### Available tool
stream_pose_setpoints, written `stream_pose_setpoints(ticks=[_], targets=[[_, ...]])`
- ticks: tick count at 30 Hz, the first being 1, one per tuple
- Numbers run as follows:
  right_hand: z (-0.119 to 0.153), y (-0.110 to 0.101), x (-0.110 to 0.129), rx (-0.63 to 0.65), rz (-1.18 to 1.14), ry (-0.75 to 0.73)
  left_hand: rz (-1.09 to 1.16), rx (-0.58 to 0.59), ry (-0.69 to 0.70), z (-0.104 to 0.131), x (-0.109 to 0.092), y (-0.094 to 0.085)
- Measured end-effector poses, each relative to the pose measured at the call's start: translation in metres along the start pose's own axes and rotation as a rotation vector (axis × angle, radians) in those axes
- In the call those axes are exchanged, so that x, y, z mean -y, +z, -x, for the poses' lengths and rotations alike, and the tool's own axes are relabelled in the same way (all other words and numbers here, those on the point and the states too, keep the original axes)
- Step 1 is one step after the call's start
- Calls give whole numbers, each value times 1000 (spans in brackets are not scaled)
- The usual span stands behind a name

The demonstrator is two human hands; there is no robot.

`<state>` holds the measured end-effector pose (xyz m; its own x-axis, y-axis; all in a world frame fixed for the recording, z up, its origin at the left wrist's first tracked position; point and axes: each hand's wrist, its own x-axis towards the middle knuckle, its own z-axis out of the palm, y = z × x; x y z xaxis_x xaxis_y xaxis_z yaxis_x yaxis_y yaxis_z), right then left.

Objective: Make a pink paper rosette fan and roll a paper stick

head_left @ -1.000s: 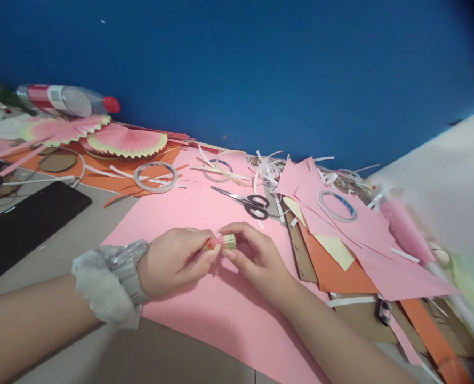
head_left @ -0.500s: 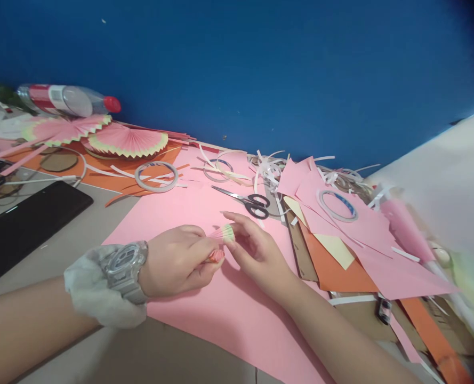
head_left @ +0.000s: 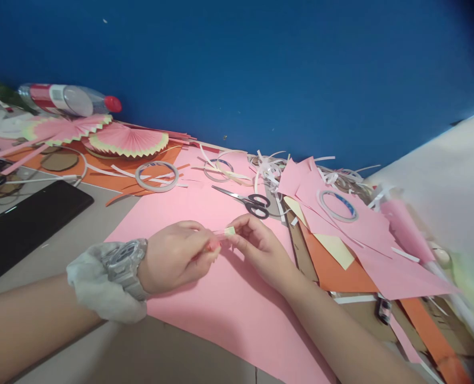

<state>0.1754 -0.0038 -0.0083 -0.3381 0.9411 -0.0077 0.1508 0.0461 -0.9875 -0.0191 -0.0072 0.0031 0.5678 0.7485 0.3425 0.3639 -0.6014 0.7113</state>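
Observation:
A small pleated paper fan, pink with a pale green edge, is held between my two hands. My left hand is closed around its pink end, and a reddish folded part shows between thumb and fingers. With its thumb and fingertips, my right hand pinches the green end. Both hands are over a large pink paper sheet. Just beyond the right hand lie black-handled scissors, blades pointing left. Much of the folded paper is hidden by the fingers.
Opened pink pleated fans and a plastic bottle lie at the back left, near a black phone. Tape rolls and paper strips are scattered behind. Pink and orange sheets cover cardboard on the right. A blue wall rises behind.
My right fingers have curled in closer on the fan's green end. That end looks narrower, its pleats pressed together. My left hand keeps its hold and has hardly moved.

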Motion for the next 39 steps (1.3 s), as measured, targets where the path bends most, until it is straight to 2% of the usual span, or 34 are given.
stream_pose_setpoints(ticks=[3,5,6,9,13,17,22,27,32,39], targets=[[-3,-1,-2,-169,-85,14,481,-149,-369,-6,4,-5],[-6,-3,-3,-239,-217,26,730,-236,-457,-12,12,-9],[-6,-4,-3,-240,-285,34,823,-239,-486,-15,16,-10],[-6,-7,-4,-151,-405,52,1019,-118,-582,-20,24,-10],[-2,-6,1,68,-288,15,1039,108,-648,-17,25,-9],[2,-1,8,200,-105,-59,887,255,-628,-15,21,-11],[3,3,9,226,-3,-91,748,336,-526,-14,18,-12],[3,4,7,223,-106,-45,781,467,-457,-12,16,-12],[4,3,6,208,-143,-13,919,554,-483,-10,18,-11],[4,1,3,197,-193,-38,960,609,-449,-12,21,-13]])
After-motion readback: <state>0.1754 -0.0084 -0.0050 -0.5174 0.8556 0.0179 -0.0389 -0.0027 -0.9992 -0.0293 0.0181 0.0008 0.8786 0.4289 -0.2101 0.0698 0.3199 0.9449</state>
